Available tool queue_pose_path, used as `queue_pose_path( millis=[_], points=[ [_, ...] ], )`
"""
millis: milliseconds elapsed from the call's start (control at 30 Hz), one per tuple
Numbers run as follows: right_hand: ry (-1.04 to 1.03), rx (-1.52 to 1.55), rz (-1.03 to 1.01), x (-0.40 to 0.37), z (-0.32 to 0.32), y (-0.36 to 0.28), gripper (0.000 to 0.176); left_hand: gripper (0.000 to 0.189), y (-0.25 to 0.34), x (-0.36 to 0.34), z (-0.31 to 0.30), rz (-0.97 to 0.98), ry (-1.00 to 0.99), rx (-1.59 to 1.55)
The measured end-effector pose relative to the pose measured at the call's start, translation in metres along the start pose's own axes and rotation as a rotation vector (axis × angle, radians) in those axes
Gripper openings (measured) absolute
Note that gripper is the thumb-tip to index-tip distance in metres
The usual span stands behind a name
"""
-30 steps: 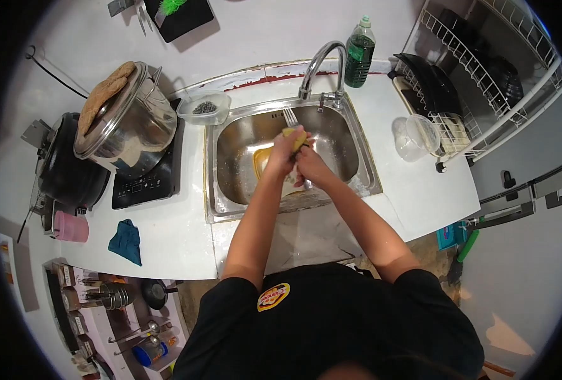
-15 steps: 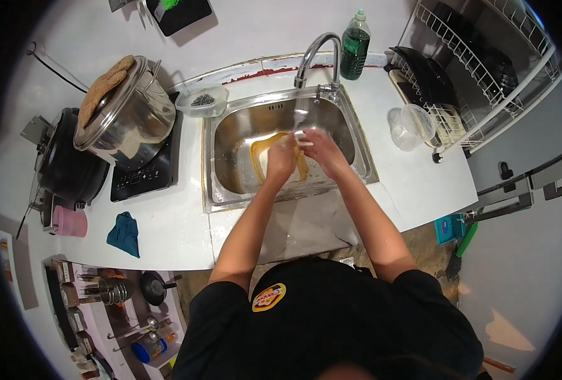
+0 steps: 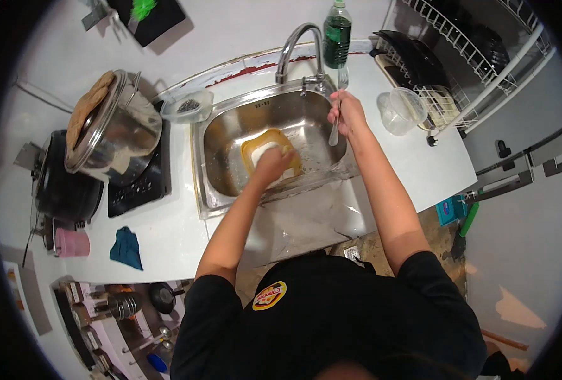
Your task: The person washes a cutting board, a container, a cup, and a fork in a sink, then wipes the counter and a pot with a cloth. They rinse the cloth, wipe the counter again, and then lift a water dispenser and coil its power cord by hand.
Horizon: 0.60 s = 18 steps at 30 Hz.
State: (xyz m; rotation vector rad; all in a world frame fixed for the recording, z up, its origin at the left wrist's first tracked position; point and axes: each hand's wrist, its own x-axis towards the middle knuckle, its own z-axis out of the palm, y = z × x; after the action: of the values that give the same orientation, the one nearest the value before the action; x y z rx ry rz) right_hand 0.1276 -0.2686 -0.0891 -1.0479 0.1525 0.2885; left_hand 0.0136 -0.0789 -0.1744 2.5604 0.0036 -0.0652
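Note:
My right hand is closed around a fork above the right rim of the sink. The tines point up toward the tap, and the handle hangs below my fingers. Over a yellow, shallow dish-like item in the basin is my left hand, its fingers curled and slightly blurred. A white patch shows inside the yellow item, just beyond that hand. Whether my left fingers grip anything is hidden.
A chrome tap arches behind the basin, with a bottle of green liquid beside it. Right: a clear plastic tub and dish rack. Left: a clear container, steel pot and teal cloth.
My hands were together under the tap with the fork; now they are apart. My right hand has carried the fork right, and my left has lowered over the yellow item. The view has shifted.

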Motion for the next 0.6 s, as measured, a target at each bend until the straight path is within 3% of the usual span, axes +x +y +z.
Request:
queue_pose_path(
  millis=[67,100,167,233,300,400,500,567,600],
  points=[
    [-0.034,-0.102,0.179,-0.005,-0.011,0.0,0.016,0.053,-0.041,0.031,0.014,0.14,-0.086,0.251],
    [-0.025,-0.177,0.229,-0.013,-0.009,0.005,0.016,0.051,-0.052,0.043,0.021,0.048,-0.166,0.262],
    [-0.07,-0.001,0.33,-0.018,-0.022,0.031,0.025,0.05,-0.072,0.064,0.039,-0.139,-0.323,0.289],
    [-0.055,0.02,0.332,-0.045,-0.015,0.033,0.033,0.052,-0.102,0.082,0.086,-0.148,-0.425,0.496],
    [-0.005,-0.16,0.351,-0.06,-0.017,0.032,0.035,0.054,-0.084,0.07,0.082,0.032,-0.731,0.627],
    [-0.025,-0.245,0.391,-0.054,-0.035,0.039,0.026,0.052,-0.12,0.092,0.127,0.258,-1.095,0.753],
    [-0.095,-0.376,0.31,-0.042,-0.037,0.052,0.02,0.042,-0.114,0.084,0.066,-0.347,-0.744,-0.151],
    [-0.109,-0.531,0.204,-0.038,-0.024,0.069,0.018,0.03,-0.072,0.061,0.019,-0.445,-0.455,-1.131],
    [-0.099,-0.697,0.006,-0.034,-0.015,0.085,0.017,0.03,-0.069,0.062,0.015,-0.424,-0.395,-1.345]
  ],
)
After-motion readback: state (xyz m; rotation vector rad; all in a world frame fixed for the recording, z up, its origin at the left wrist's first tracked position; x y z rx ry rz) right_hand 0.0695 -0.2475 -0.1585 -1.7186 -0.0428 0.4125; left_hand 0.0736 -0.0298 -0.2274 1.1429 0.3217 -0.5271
